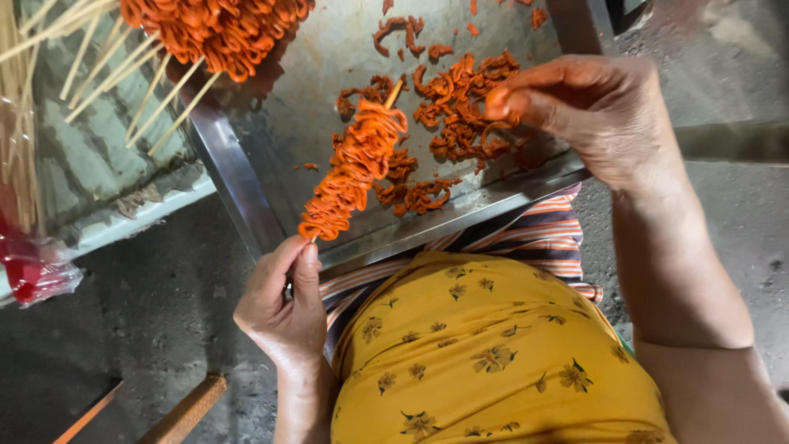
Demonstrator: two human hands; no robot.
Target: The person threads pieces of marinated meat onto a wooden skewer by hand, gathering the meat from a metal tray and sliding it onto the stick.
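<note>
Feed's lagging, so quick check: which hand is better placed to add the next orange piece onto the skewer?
Right. The right hand already pinches an orange piece above the tray; the left hand grips the skewer by its bare end.

Soft, even daylight, mild sheen on the metal tray [246, 193], floor dim, edges slightly blurred, centre sharp.

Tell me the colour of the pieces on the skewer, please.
Bright orange-red, seen in the head view: skewered pieces.

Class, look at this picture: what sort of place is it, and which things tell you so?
Probably an informal food-preparation spot: a metal tray of orange marinated strips, a filled skewer, and bare bamboo sticks beside rough concrete ground.
</note>
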